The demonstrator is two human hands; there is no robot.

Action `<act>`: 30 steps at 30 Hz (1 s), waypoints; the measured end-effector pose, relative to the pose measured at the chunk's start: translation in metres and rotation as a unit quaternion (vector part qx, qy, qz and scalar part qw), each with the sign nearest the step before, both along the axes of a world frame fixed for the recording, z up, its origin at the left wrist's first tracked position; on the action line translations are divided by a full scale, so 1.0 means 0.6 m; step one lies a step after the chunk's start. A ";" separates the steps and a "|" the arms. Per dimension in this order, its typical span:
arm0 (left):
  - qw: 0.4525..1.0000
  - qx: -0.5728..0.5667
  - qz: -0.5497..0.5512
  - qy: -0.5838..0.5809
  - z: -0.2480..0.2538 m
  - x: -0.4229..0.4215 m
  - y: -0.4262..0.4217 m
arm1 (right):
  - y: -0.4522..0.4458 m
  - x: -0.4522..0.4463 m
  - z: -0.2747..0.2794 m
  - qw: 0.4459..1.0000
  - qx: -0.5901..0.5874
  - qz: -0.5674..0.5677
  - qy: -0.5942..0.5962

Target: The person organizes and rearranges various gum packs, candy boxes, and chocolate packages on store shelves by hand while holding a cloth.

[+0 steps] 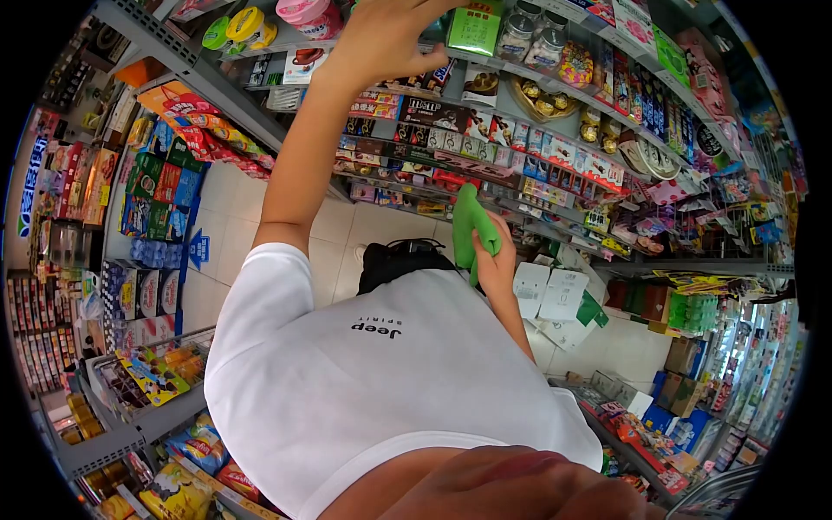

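Reaching step, we judge: left hand [392, 39] spread beside square green carton [475, 33]; below it, right hand [497, 264] pinches folded green cloth [468, 224]; next needs clearance.

The green cloth [469, 221] looks matt and soft; the white shirt [390, 381] is smooth, matt fabric. Snack bags [178, 494] are glossy plastic, floor tiles [230, 195] smooth.

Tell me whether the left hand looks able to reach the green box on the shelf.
Probably yes: the left hand is beside the green box, nothing visible blocking it, though the picture's edge crops the hand.
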State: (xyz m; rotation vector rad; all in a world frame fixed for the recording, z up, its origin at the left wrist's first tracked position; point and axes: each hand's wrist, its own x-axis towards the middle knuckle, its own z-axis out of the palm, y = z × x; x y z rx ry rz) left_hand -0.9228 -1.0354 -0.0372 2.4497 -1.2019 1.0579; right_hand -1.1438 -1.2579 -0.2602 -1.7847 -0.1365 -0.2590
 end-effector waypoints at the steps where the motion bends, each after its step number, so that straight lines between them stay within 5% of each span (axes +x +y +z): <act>1: 1.000 0.013 -0.001 0.009 0.003 0.001 0.001 | 0.000 -0.001 0.000 1.000 -0.003 0.001 0.001; 30: 0.979 0.122 0.014 0.163 0.047 0.057 -0.004 | -0.005 -0.010 -0.017 1.000 -0.010 -0.007 -0.002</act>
